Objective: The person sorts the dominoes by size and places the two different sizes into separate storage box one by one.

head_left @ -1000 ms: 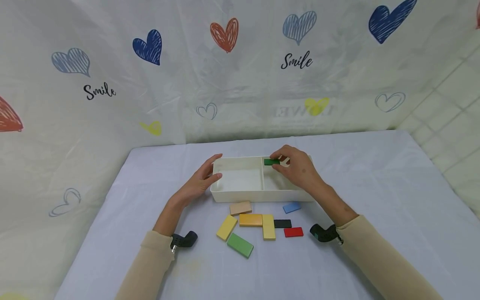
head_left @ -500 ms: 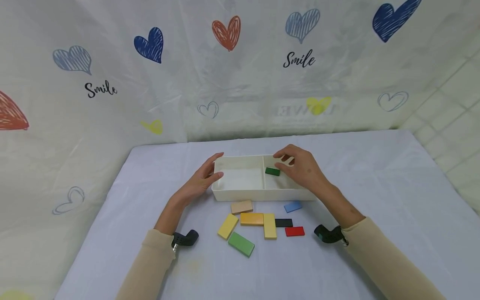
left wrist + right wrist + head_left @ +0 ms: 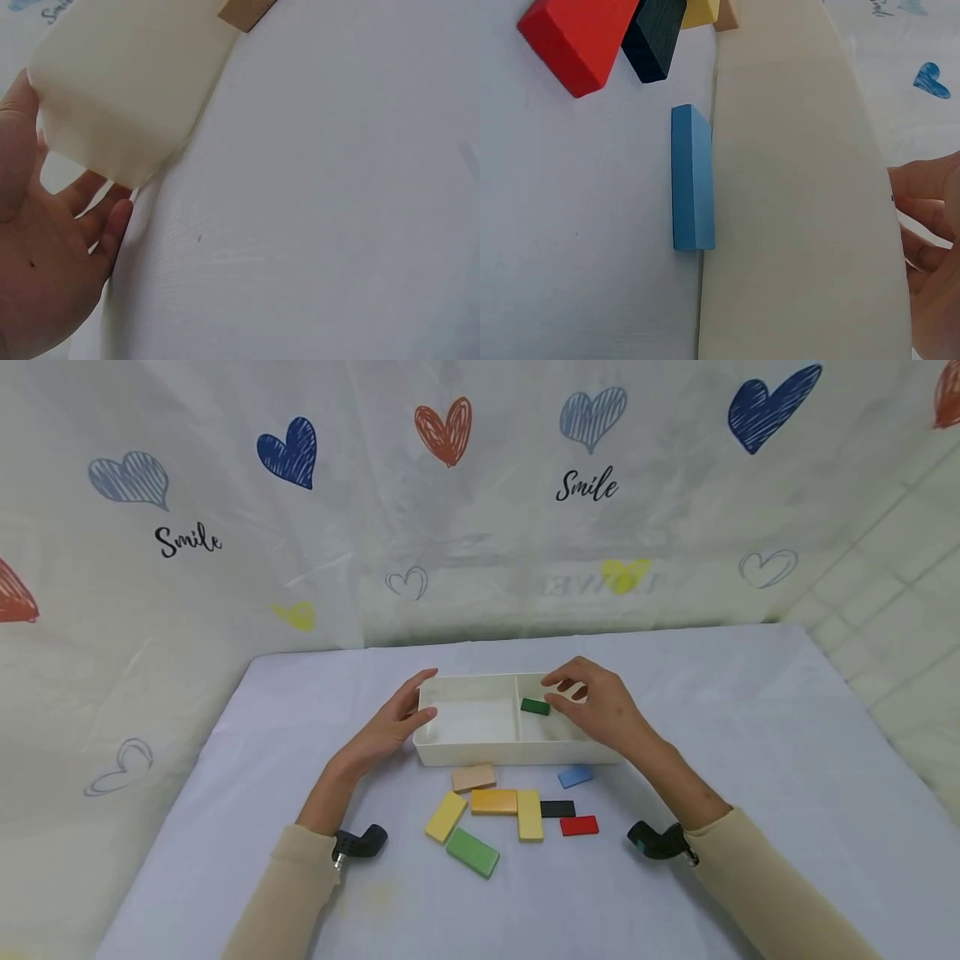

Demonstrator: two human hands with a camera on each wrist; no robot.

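The left hand lay spread at its end of the tray, thumb at the rim, fingers against the end wall, touching without a curled grip. The right hand hung over the other compartment, thumb and fingers parted, holding nothing. Just beside its thumb, inside that compartment, lay the dark green block; whether they touched was unclear. A careless sweep of that thumb could have shoved the block against the divider. With the left hand so loose, a knock might have slid the tray into the blue block, nearer the person than the right hand.
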